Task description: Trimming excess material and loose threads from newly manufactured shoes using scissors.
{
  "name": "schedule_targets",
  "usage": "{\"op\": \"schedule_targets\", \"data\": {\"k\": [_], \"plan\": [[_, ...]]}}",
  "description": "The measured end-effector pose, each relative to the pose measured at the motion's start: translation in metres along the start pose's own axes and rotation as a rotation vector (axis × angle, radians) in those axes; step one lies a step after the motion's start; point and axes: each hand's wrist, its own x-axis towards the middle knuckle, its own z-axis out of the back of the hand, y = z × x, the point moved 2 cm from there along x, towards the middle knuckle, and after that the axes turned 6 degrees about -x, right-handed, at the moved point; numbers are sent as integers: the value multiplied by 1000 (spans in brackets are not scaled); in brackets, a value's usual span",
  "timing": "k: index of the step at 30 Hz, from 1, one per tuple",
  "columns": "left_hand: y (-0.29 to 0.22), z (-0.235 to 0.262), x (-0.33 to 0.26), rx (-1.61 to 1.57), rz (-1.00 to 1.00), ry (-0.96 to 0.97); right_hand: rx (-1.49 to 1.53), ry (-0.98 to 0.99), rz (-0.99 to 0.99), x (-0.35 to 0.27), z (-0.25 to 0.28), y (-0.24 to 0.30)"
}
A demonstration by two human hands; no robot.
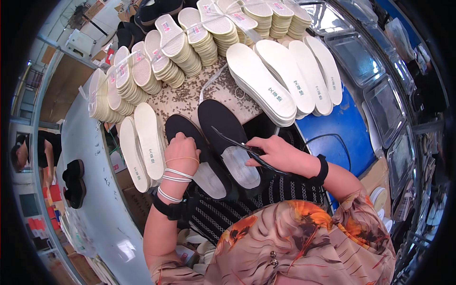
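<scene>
Looking straight down in the head view now, and working at a pair of black shoes; lying side by side right in front of the body, pointing toe-first away: the left shoe and the right shoe, both showing a pale grey lining toward the heel; hiding from view any support underneath. Apparently busying one hand at one shoe while bringing a tool to the other; judging from this pose, calling for steady shoes and a light, careful touch in any next move, keeping sharp points from nicking the cloth.

On to the hands; curling the left hand over the front of the left shoe, folding the fingers narrowly, turning the back of the hand up; not being able to tell, with the fingertips hidden, whether pinching anything or simply pressing. Across from that, gripping black scissors in the right hand; bending fingers and thumb around the handle end, aiming the points leftward and away, over the upper of the right shoe; not being able to tell whether touching the cloth or hovering just above, nor whether parting the blades. Slanting in from the lower right with the right forearm; reaching up more steeply from the lower left with the other.

Framing it all, standing in stacks on both sides, white insoles; farther off, crowding the far side of the worktable, tied insole bundles.
</scene>
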Motion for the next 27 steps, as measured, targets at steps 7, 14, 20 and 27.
{"op": "schedule_targets", "data": {"k": [7, 14, 20, 27], "plan": [[6, -16, 1, -41, -92, 36, -136, 45, 12, 4, 3, 0], [38, -1, -1, -1255, 479, 326, -275, 57, 1, 2, 1, 11], [44, -6, -7, -1648, 401, 235, -617, -15, 6, 14, -15, 32], [42, -1, -2, -1644, 276, 82, -656, 9, -38, 9, -30, 74]]}}
